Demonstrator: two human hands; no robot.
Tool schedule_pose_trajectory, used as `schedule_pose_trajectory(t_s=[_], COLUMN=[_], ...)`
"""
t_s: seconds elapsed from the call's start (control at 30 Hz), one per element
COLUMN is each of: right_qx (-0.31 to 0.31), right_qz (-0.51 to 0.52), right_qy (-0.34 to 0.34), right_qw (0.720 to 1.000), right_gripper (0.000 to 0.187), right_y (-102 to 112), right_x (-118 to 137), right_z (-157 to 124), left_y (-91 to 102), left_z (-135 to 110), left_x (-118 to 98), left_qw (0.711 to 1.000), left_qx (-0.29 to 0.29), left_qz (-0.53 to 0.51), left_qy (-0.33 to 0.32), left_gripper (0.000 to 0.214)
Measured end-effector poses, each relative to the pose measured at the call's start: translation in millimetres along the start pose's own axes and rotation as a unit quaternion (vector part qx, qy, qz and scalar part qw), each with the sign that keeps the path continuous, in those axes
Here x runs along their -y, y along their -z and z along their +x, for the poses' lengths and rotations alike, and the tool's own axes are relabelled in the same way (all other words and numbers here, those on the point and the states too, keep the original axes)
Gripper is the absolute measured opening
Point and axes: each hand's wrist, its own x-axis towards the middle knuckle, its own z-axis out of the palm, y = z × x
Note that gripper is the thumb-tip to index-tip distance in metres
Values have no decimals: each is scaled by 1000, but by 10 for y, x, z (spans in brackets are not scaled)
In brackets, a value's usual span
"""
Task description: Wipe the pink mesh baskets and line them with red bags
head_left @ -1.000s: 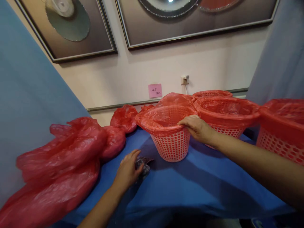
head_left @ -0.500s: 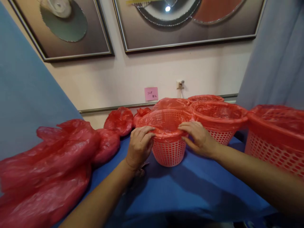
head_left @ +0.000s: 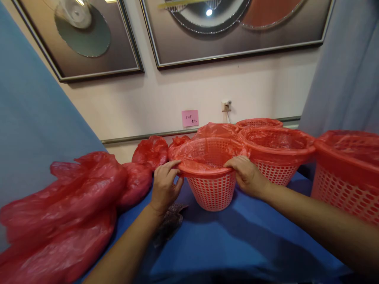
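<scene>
A small red plastic mesh basket (head_left: 211, 191) stands on the blue tablecloth (head_left: 225, 244), lined with a thin red plastic bag (head_left: 204, 154) folded over its rim. My left hand (head_left: 164, 186) grips the rim and bag edge on the basket's left side, fingers curled over it. My right hand (head_left: 248, 176) is closed on the bag and rim on the right side. A dark crumpled object (head_left: 170, 223) lies on the cloth under my left wrist.
Three more lined red baskets stand behind and to the right: one (head_left: 276, 152), one (head_left: 346, 171) and a far one (head_left: 257, 122). Loose red plastic bags (head_left: 68, 209) are heaped at the left. A wall with framed pictures, a pink note (head_left: 190, 118) and a socket is behind.
My left hand left the dark object, rose to the basket's rim and slid to its left side. The bag's edge is now pulled down over the rim. My right hand stayed on the right rim.
</scene>
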Motion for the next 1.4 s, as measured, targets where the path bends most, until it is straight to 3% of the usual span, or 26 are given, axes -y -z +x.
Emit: schedule_pose_trajectory(t_s=[0.2, 0.3, 0.43, 0.53, 0.6, 0.83, 0.93, 1.03, 1.1, 1.17, 1.23, 1.3, 1.4], right_qx=[-52, -71, -46, -12, -18, 1, 1, -15, -16, -11, -14, -24, -43], right_qz=[28, -9, -36, -10, -23, -34, -5, 13, 26, 41, 47, 41, 22], right_qy=[-20, -36, -19, 4, -3, -23, -37, -38, -34, -29, -23, -24, -34], right_qw=[998, 997, 998, 1000, 1000, 999, 999, 999, 999, 999, 999, 999, 998], right_gripper=[31, 35, 61, 58, 53, 35, 29, 25, 26, 28, 30, 30, 32], right_y=[25, 82, 89, -27, -124, -181, -134, -103, -96, -101, -124, -163, -227], right_x=[-304, -330, 73, 380, 438, 184, 39, -127, -220, -286, -329, -358, -382], right_z=[7, -17, -7, 54, 91, 105, 116, 120, 119, 117, 112, 101, 76], left_y=[10, 21, 22, 43, 71, 108, 76, 47, 28, 1, -31, -58, -72], left_z=[-31, -61, -67, -27, -12, -148, -166, -124, -66, 16, 114, 208, 291], left_x=[36, -50, -171, -183, -155, -117, -113, -80, -51, -27, -16, -20, -39], left_qw=[1000, 1000, 999, 1000, 1000, 998, 998, 992, 966, 896, 819, 778, 753], left_qx=[-12, -13, -17, -18, -14, 25, 53, 78, 49, -5, -27, -12, -7], left_qz=[13, -1, -27, -19, -2, 5, 0, -67, -169, -285, -362, -404, -436], left_qy=[-18, -3, 7, -9, -24, -56, -17, 69, 188, 342, 444, 481, 494], left_gripper=[6, 7, 7, 10, 14, 13, 14, 12, 3, 16, 34, 46, 49])
